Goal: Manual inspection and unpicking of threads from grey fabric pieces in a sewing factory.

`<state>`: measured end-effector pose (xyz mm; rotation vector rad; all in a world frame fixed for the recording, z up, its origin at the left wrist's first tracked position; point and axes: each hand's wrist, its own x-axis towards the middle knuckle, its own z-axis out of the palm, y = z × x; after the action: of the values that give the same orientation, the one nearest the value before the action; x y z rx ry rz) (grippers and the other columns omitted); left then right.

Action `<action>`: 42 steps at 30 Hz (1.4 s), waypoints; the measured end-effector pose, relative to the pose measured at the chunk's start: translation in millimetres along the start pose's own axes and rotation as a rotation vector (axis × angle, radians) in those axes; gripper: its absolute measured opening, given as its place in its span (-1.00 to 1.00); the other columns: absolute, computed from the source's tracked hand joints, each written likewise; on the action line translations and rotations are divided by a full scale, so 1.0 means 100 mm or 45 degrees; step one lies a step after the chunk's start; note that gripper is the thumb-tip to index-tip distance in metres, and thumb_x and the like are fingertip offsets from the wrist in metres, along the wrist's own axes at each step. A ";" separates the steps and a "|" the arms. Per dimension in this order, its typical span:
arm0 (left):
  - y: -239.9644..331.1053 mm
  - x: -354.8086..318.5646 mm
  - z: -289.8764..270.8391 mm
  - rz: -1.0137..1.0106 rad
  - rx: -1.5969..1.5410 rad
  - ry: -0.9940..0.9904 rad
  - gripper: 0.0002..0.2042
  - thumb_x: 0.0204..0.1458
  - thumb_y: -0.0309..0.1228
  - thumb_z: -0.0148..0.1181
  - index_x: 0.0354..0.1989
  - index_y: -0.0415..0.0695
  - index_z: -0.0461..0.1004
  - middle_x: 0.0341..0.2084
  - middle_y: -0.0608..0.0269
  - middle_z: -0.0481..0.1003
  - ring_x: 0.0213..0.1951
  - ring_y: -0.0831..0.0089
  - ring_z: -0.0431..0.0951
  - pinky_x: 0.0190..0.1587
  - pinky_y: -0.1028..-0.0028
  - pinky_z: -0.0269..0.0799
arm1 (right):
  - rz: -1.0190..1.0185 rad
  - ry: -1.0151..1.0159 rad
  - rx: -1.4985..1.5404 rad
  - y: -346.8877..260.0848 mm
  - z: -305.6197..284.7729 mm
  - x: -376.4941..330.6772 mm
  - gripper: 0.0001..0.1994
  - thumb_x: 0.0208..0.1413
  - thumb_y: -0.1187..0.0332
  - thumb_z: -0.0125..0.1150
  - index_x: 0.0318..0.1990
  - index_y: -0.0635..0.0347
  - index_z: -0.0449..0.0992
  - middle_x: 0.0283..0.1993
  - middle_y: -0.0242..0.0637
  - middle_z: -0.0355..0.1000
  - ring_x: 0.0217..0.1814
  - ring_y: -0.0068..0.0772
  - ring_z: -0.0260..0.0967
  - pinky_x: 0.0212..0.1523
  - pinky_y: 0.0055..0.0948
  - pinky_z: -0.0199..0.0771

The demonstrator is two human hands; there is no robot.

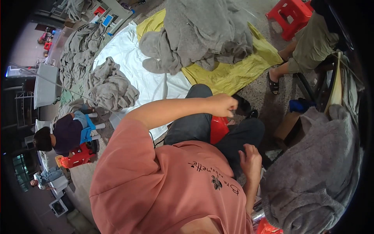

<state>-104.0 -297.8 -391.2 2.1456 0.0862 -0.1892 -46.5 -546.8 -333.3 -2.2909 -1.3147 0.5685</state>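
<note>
My left hand (225,105) reaches across above my lap, its fingers curled closed. Whatever they may hold is too small or hidden to make out. Beside my right thigh, my right hand (251,159) is raised with fingers loosely bent and the thumb apart, and nothing shows in it. Between my dark-trousered legs a red plastic surface (219,129) is visible. A large heap of grey plush fabric (311,171) lies close to my right hand, apart from it.
Ahead, a big grey fabric pile (206,33) rests on yellow sheeting (233,76) and white sheeting (150,87). More grey fabric (113,84) lies left. A red stool (290,17) and a person's sandalled foot (274,82) are at far right. Another person (66,132) sits left.
</note>
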 end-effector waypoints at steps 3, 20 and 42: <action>0.69 0.22 -0.07 0.189 0.086 0.138 -0.74 -0.33 -0.31 0.18 -0.45 -0.17 0.39 -0.57 0.05 0.42 -0.43 0.09 0.43 -0.42 0.25 0.30 | -0.066 -0.009 0.030 -0.03 0.04 -0.05 -0.78 -0.22 0.52 0.15 -0.34 0.31 0.33 -0.39 -0.07 0.33 -0.36 0.03 0.29 -0.39 -0.22 0.29; 3.03 0.88 0.76 1.060 0.200 0.155 -0.59 -0.36 -0.43 0.25 -0.26 -0.21 0.30 -0.24 0.01 0.35 -0.20 0.10 0.39 -0.20 0.33 0.35 | 0.081 0.102 0.186 0.31 0.18 -0.61 -0.78 -0.22 0.40 0.16 -0.38 0.27 0.34 -0.35 -0.06 0.33 -0.33 -0.05 0.29 -0.32 -0.20 0.28; 3.38 -0.26 0.61 1.610 -0.270 -0.746 -0.88 -0.33 -0.51 0.11 -0.67 -0.14 0.26 -0.76 0.30 0.19 -0.71 0.31 0.26 -0.61 0.44 0.21 | -0.631 2.280 -0.909 -0.25 -1.25 -1.45 -0.67 -0.18 0.46 0.17 -0.21 0.32 0.28 -0.31 -0.08 0.35 -0.40 -0.27 0.31 -0.44 -0.42 0.36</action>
<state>-90.6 -534.2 -141.0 1.5024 -1.4572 -0.0405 -62.5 -683.5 -197.5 -1.5397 -0.8850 -1.8884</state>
